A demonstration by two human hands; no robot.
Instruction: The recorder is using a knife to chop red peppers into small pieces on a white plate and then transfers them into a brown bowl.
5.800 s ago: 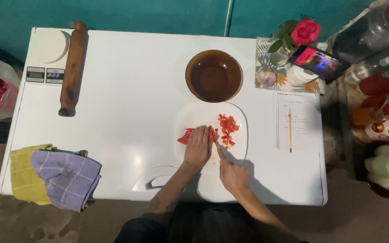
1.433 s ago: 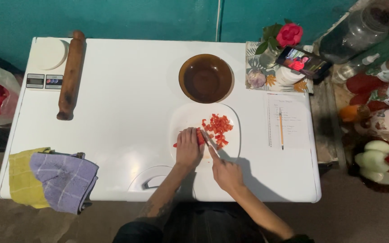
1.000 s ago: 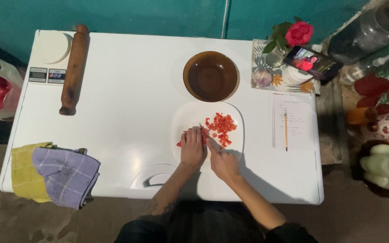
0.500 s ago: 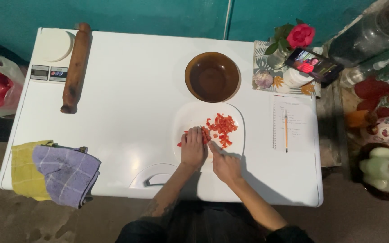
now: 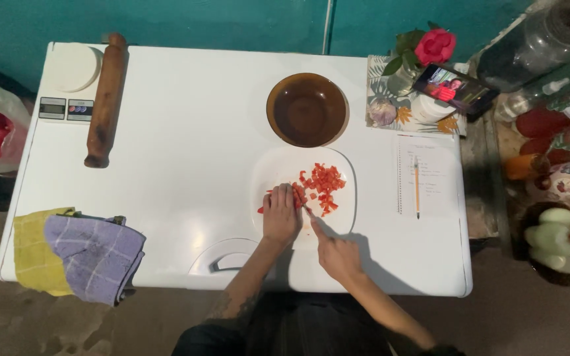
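The pile of red dice [image 5: 323, 183] on the white board [image 5: 272, 173] is larger than a few seconds ago, and the uncut piece [image 5: 296, 195] under the left hand [image 5: 280, 215] has shrunk to a short stub, so the chopping looks nearly through this piece. The left hand presses flat on the stub, fingertips at its cut end. The right hand [image 5: 338, 254] is closed around a knife [image 5: 309, 212], blade angled up to the stub just right of those fingertips. The brown bowl [image 5: 307, 109] sits empty beyond the board.
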